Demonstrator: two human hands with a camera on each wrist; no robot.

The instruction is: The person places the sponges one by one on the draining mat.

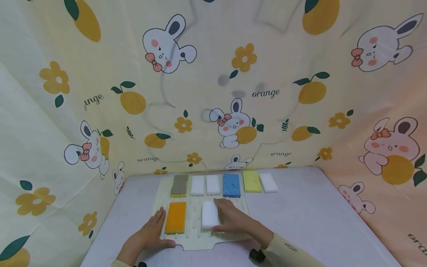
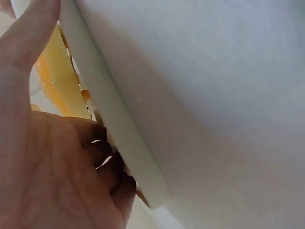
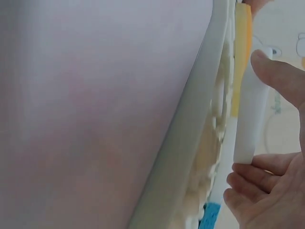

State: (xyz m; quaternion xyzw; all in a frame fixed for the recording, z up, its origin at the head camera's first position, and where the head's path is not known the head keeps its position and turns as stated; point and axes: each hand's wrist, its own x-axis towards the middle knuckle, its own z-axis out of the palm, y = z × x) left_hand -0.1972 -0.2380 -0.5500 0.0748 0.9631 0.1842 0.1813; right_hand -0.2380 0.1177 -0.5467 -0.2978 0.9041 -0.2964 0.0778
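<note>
Right hand (image 1: 234, 219): your fingers pinch a white sponge (image 1: 209, 215) over the tray (image 1: 199, 243)
Left hand (image 1: 149, 233): your fingers wide at tray's left edge

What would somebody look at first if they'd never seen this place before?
Probably the big bunny-and-orange cloth hanging behind the table, because it fills most of the head view. Next might be the bright orange sponge at the front left of the pale board, and the blue sponge in the back row. Then there's the right hand, pinching a white block near the board's front.
</note>
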